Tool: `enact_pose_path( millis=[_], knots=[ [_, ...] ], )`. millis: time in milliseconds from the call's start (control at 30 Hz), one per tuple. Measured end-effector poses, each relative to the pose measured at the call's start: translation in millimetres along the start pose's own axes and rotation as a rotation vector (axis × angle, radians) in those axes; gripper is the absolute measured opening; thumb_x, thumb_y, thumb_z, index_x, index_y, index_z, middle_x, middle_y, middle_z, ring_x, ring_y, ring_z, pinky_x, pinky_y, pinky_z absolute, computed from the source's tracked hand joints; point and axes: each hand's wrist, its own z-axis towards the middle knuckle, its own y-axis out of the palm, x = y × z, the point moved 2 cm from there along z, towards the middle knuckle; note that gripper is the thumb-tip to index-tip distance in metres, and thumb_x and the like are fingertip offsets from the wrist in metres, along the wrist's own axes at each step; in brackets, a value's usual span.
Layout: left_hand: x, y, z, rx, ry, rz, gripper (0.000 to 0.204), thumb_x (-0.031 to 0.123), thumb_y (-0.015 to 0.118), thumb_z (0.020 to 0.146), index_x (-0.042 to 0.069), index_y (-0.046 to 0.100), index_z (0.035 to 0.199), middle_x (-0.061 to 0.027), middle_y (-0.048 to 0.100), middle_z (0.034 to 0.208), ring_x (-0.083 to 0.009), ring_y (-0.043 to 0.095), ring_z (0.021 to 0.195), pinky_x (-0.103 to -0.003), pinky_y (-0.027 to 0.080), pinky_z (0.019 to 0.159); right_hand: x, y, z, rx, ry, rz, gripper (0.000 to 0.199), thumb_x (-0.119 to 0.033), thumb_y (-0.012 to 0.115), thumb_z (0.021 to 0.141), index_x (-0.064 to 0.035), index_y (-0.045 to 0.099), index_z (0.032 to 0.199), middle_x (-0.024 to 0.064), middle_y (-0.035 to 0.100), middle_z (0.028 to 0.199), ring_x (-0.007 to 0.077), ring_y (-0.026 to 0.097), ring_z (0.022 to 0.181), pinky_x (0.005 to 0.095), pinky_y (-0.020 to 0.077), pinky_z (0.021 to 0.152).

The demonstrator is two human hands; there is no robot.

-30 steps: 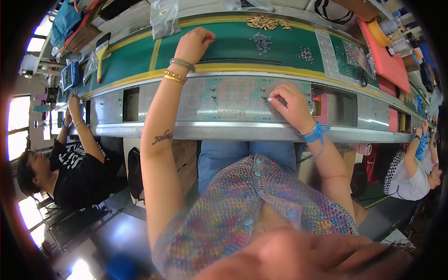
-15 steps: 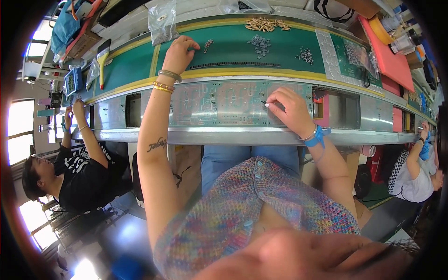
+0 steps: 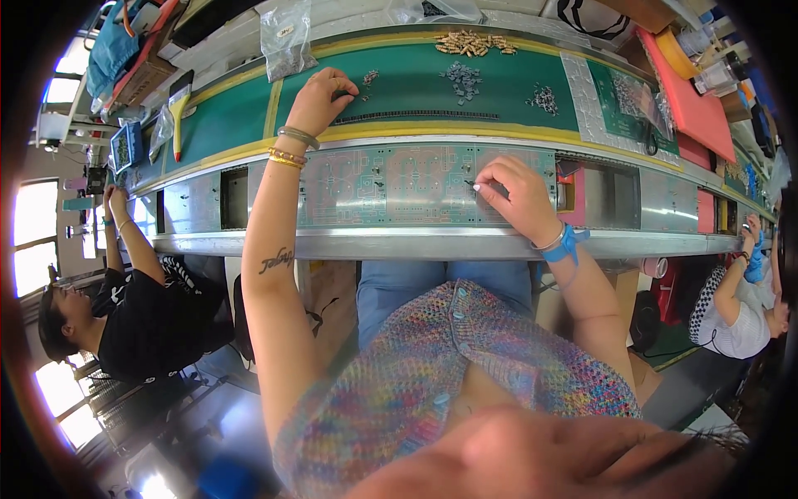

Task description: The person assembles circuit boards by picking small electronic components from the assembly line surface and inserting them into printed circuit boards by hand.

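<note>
My left hand [image 3: 320,100] is over the green work surface [image 3: 399,79], beside a little pile of small parts [image 3: 370,77]. Its fingers curl toward the thumb; anything between the tips is too small to name. Lower down, my right hand [image 3: 517,191] hovers over the right part of a green circuit board [image 3: 424,187], thumb and forefinger pinched together. What that pinch holds, if anything, I cannot make out. A few small dark components stand on the board, which sits in the metal rail [image 3: 399,244]. Along the green surface lies a black strip of parts [image 3: 416,115].
Behind are piles of tan cylindrical parts [image 3: 474,43], blue-grey parts [image 3: 462,81] and small silvery parts [image 3: 544,100]. A clear bag [image 3: 287,46] and a yellow-handled brush [image 3: 179,116] lie left. Co-workers sit at left [image 3: 158,316] and right [image 3: 731,316].
My left hand has shifted slightly, its fingertips now closer to the small parts, a few of which lie apart. My right hand stays nearly still. The left co-worker's arms have moved.
</note>
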Motion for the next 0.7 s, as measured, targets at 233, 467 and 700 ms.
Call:
enact_pose_path(
  millis=[233, 467, 700],
  knots=[
    [3, 4, 10, -0.005, 0.104, 0.089, 0.008, 0.015, 0.067, 0.077, 0.01, 0.068, 0.083, -0.003, 0.06, 0.095, -0.0248, 0.056, 0.091, -0.035, 0.048, 0.079, -1, 0, 0, 0.005, -0.01, 0.002, 0.011, -0.013, 0.065, 0.078, -0.006, 0.057, 0.08, 0.0064, 0.056, 0.076, 0.0253, 0.055, 0.073, 0.0351, 0.0439, 0.062],
    [21, 6, 28, -0.107, 0.162, 0.347, 0.006, 0.016, 0.064, 0.075, 0.011, 0.068, 0.076, -0.004, 0.06, 0.091, -0.0237, 0.055, 0.096, -0.036, 0.049, 0.082, 3, 0, -2, -0.004, 0.006, -0.008, 0.011, -0.013, 0.065, 0.078, -0.0062, 0.057, 0.08, 0.0065, 0.055, 0.076, 0.0257, 0.055, 0.073, 0.0351, 0.0438, 0.063],
    [31, 6, 40, -0.199, 0.218, 0.492, 0.006, 0.011, 0.061, 0.071, 0.009, 0.067, 0.072, -0.0067, 0.061, 0.088, -0.0255, 0.056, 0.094, -0.037, 0.05, 0.08, 4, -22, 15, -0.067, 0.035, -0.156, 0.011, -0.018, 0.062, 0.082, -0.008, 0.061, 0.085, 0.0074, 0.061, 0.082, 0.0268, 0.058, 0.078, 0.036, 0.0462, 0.069]
  ],
)
